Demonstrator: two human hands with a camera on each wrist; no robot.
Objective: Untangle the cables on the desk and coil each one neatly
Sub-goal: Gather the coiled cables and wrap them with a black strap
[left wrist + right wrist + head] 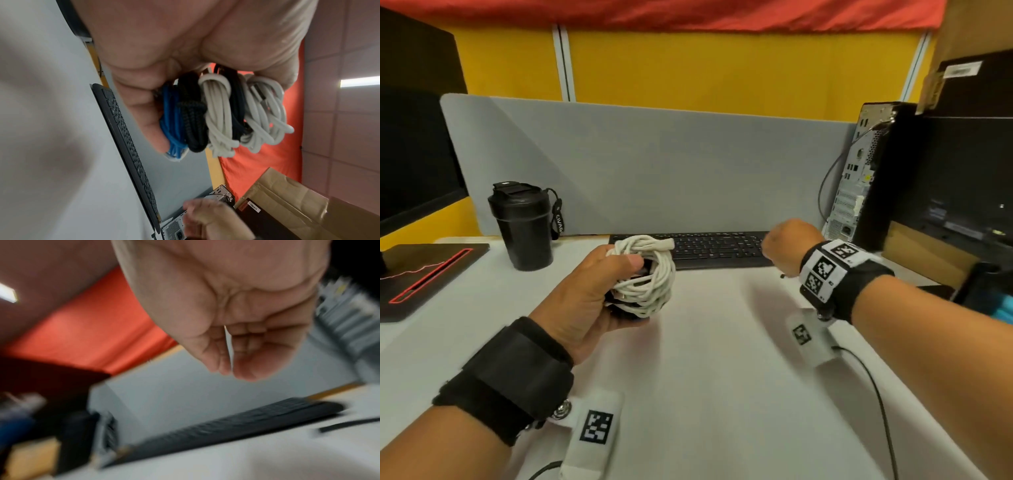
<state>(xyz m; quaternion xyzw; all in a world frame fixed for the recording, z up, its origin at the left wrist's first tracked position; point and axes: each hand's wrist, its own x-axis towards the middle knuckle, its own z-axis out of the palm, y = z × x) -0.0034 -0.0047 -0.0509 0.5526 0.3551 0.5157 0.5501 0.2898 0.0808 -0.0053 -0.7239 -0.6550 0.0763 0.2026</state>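
My left hand (592,291) grips a bundle of coiled cables (650,274) a little above the white desk (722,359), in front of the keyboard's left end. The left wrist view shows the bundle as separate coils side by side: blue (172,123), black braided (192,113) and white (220,116), with my left hand's fingers (144,105) wrapped round them. My right hand (787,246) hovers over the keyboard's right end, well apart from the bundle. Its fingers (236,345) hang loosely curled and hold nothing.
A black keyboard (715,248) lies along the grey divider (654,164). A black tumbler (524,226) stands at the left beside a monitor base (428,274). A PC tower (859,178) stands at the right. A short black strip (349,425) lies on the desk.
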